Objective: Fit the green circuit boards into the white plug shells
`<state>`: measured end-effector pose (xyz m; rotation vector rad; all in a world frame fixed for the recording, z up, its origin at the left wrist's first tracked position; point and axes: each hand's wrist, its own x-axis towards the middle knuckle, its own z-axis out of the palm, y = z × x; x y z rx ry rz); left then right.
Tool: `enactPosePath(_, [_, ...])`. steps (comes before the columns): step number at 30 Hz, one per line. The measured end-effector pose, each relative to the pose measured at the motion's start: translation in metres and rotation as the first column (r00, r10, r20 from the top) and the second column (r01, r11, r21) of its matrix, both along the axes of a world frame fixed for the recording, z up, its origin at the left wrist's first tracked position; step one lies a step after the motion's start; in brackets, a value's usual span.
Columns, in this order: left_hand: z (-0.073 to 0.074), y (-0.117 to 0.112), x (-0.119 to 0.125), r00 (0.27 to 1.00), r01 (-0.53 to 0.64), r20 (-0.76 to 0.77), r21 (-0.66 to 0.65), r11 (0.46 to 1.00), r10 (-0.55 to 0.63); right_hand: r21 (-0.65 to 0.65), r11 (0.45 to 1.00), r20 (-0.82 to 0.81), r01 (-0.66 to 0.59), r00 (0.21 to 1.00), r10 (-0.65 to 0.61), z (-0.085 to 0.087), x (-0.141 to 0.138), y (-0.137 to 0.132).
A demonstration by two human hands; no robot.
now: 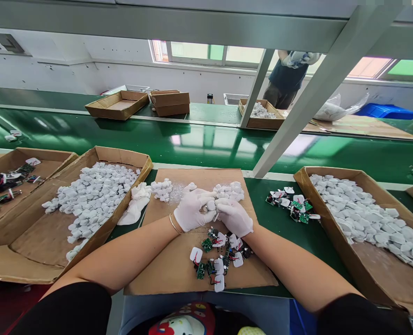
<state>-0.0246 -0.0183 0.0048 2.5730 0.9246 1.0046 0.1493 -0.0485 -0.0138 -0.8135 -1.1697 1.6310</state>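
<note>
My left hand (191, 210), in a white glove, pinches a small white plastic piece (211, 206) above the cardboard sheet (171, 260). From the other side my right hand (235, 217), gloved too, has its fingers closed on the same piece. Its details are partly hidden by the fingers. Behind the hands lie a small pile of white pieces (161, 190) on the left and another white pile (230, 190) on the right. Nearer to me, several small green circuit boards (207, 244) with wires and white square pads (219, 282) lie in a loose heap.
On the left stands a cardboard tray of white pieces (95, 195), with a crumpled white glove (135, 203) beside it. A right-hand tray holds flat white pieces (367, 211). More circuit boards (299, 207) lie between. A slanted metal post (297, 116) crosses the right side. Beyond it stands a person (287, 79).
</note>
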Motion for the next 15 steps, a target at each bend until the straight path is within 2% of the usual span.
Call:
enactPosePath(2, [0.000,-0.002,0.002,1.000,-0.003,-0.018,0.041,0.999,0.003,0.035,0.999,0.011,0.001,1.000,-0.001,0.005,-0.002,-0.002])
enactPosePath(7, [0.002,-0.012,0.008,0.996,-0.040,-0.076,0.058,0.998,0.044,0.134,0.989,0.299,0.069,0.948,-0.106,0.011,-0.005,-0.008])
enactPosePath(12, [0.000,-0.011,0.007,0.997,-0.044,-0.070,0.018,0.999,0.045,0.144,0.989,0.190,-0.044,0.982,0.016,0.010,-0.002,-0.007])
enactPosePath(15, [-0.003,-0.010,0.005,0.999,-0.029,-0.034,0.066,0.997,0.031,0.205,0.979,0.273,-0.010,0.961,-0.048,0.010,-0.003,-0.007])
